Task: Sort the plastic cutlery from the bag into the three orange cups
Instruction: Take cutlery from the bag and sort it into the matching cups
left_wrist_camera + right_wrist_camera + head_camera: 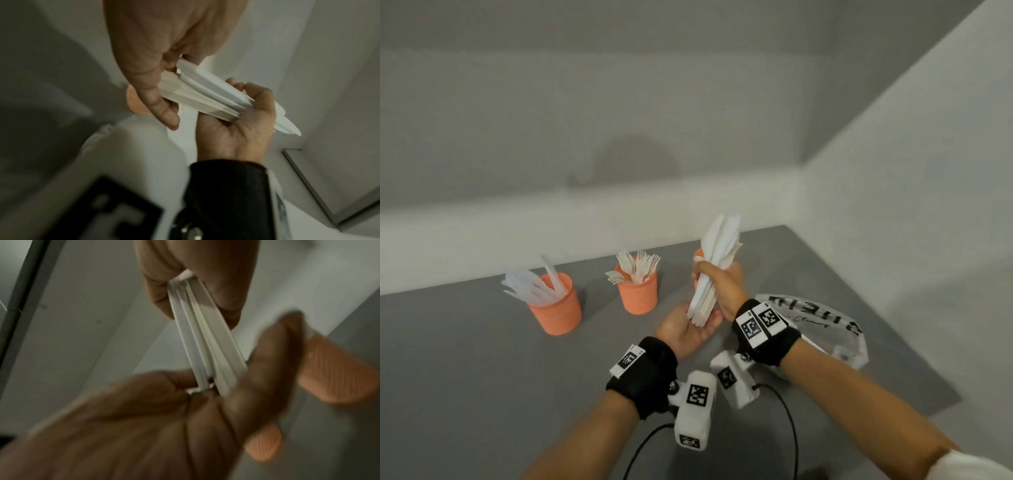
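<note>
Above the grey table point(482, 377), just in front of the rightmost orange cup point(698, 255), my right hand point(722, 281) is wrapped in a fist round a bundle of white cutlery point(717, 260), blades up and handles down. My left hand point(688, 327) lies open and palm-up beneath it, and the handle ends rest in that palm, so I read this as squaring the bundle up before it goes in. From their flat, tapered tops I take these for knives, though the wrist views are too blurred for me to be sure.

Two cups are already loaded: the left cup point(556, 308) holds pale, long pieces leaning out over its rim, and the middle cup point(637, 291) holds forks point(635, 265). Only a sliver of the rightmost cup shows behind my fist, and I cannot tell whether anything is in it. The clear bag point(835, 329) lies slumped on the table just right of my right wrist; it looks close to empty.

I judge the sorting nearly done. Next I need to lift the bundle clear of my left palm, carry it over the rightmost cup, and lower it handles first. A tight grip matters, since loose pieces could splay and catch the rim or tip the light cup.
</note>
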{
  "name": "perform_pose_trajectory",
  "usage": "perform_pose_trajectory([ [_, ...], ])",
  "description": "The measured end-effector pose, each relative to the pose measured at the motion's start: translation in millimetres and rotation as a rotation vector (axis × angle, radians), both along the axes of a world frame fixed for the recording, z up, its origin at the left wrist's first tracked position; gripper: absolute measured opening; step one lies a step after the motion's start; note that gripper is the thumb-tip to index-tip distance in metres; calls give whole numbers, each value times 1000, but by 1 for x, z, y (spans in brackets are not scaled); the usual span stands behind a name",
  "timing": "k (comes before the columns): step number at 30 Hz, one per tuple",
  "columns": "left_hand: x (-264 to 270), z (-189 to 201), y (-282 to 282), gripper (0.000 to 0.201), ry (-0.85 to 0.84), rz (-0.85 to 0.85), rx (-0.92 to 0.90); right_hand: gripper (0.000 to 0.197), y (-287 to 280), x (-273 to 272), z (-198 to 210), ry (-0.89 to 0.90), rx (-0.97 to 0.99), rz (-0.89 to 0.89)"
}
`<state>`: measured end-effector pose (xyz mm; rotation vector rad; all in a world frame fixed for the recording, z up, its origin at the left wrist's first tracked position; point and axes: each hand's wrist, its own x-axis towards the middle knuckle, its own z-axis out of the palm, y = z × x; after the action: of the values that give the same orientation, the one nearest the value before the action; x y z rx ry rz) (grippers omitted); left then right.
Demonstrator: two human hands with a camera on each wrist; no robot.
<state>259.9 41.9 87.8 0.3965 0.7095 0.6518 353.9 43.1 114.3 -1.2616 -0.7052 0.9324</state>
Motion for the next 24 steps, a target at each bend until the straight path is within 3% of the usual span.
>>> perform_pose_trajectory([
  [7, -52, -5, 5, 26, 78, 71, 111, 19, 10, -44, -16, -33, -31, 52],
  [10, -72, -7, 2, 21, 81, -6, 191, 22, 16, -57, -16, -70, -74, 83],
  [13, -82, -8, 0, 15, 341, -142, 395, 26, 16, -70, -13, -63, -97, 181],
  [15, -85, -9, 0, 14, 537, -163, 522, 21, 13, -81, -15, -77, -124, 267],
  [17, -89, -11, 1, 17, 620, -169, 571, 10, 11, -88, -21, -74, -136, 340],
  [18, -91, -11, 1, 21, 627, -179, 575, 6, 10, -89, -23, -36, -124, 381],
  [21, -95, -11, -2, 26, 547, -196, 539, 22, 10, -85, -28, 82, -121, 592],
  [24, -95, -11, -5, 10, 451, -173, 487, 23, 8, -83, -31, 140, -180, 809],
])
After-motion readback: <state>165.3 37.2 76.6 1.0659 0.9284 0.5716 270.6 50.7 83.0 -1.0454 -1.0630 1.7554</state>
